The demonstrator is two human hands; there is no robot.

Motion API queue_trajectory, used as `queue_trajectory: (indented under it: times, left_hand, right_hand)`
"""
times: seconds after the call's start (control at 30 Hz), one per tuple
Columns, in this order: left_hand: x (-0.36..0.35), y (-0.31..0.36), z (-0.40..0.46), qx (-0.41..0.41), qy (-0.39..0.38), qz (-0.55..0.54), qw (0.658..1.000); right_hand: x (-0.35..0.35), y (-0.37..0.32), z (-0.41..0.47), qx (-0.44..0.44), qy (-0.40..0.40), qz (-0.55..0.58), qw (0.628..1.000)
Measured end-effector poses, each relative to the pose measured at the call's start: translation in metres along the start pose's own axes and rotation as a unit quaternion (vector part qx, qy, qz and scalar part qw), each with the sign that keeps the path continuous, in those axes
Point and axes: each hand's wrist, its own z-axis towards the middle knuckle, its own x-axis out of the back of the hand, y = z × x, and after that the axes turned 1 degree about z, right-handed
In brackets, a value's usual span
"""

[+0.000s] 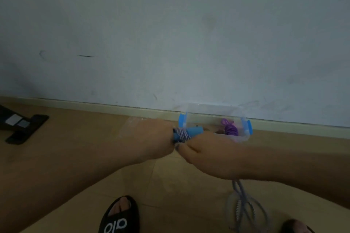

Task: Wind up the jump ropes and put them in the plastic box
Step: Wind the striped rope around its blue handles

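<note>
Head view: blue handle [191, 133] pointing right

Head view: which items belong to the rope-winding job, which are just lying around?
Job:
- blue-handled rope, gripped by left hand; right hand pinches its cord
- loose cord hanging below
- plastic box
- purple rope inside box

Lying about:
- black object on floor, left
- sandal

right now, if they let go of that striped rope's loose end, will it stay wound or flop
Probably flop: the striped rope hangs limp in loose loops below the right hand. The few turns round the blue handle in the left hand look likely to slacken.
</note>
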Motion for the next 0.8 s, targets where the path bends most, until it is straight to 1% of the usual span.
queue_trajectory:
  times: [0.07,0.1,0.2,0.23,0.33,0.43,0.5,0.57,0.6,0.63,0.67,0.73,0.8]
  left_hand:
    - [0.001,0.007,-0.004,-0.039,-0.003,0.023,0.999]
    - [0.004,0.009,-0.005,-0.056,0.0,0.044,0.997]
    - [0.018,0.016,-0.005,-0.039,0.0,0.065,0.997]
    - [0.024,0.021,-0.006,-0.039,0.001,0.067,0.997]
    - [0.043,0.041,-0.014,-0.09,0.017,0.04,0.995]
    - [0.057,0.046,-0.017,-0.119,0.063,-0.043,0.99]
    - [0.061,0.039,-0.018,-0.111,0.088,-0.073,0.987]
    - [0.061,0.035,-0.017,-0.102,0.099,-0.083,0.986]
    - [0.061,0.034,-0.016,-0.092,0.101,-0.093,0.986]
    - [0.06,0.032,-0.013,-0.074,0.1,-0.103,0.987]
    - [0.059,0.03,-0.009,-0.05,0.095,-0.114,0.988]
    - [0.051,0.022,-0.001,0.0,0.067,-0.168,0.983]
    - [0.042,0.015,0.003,0.023,0.043,-0.195,0.98]
  right_hand:
    - [0.015,-0.007,0.01,0.034,0.049,-0.04,0.997]
    - [0.024,-0.006,0.015,0.047,0.081,-0.043,0.995]
    - [0.048,0.015,0.038,0.037,0.165,-0.009,0.986]
    - [0.053,0.023,0.045,0.027,0.18,0.002,0.983]
    - [0.055,0.043,0.059,0.019,0.183,0.006,0.983]
    - [0.05,0.054,0.068,-0.024,0.164,0.028,0.986]
    - [0.041,0.068,0.064,-0.067,0.129,0.075,0.987]
    - [0.028,0.085,0.048,-0.097,0.061,0.162,0.98]
    - [0.02,0.088,0.039,-0.101,0.025,0.211,0.972]
    - [0.011,0.085,0.031,-0.115,0.001,0.272,0.955]
    - [0.001,0.08,0.026,-0.141,-0.011,0.339,0.93]
    - [-0.011,0.069,0.024,-0.192,-0.012,0.433,0.881]
    - [-0.014,0.06,0.023,-0.215,-0.008,0.501,0.838]
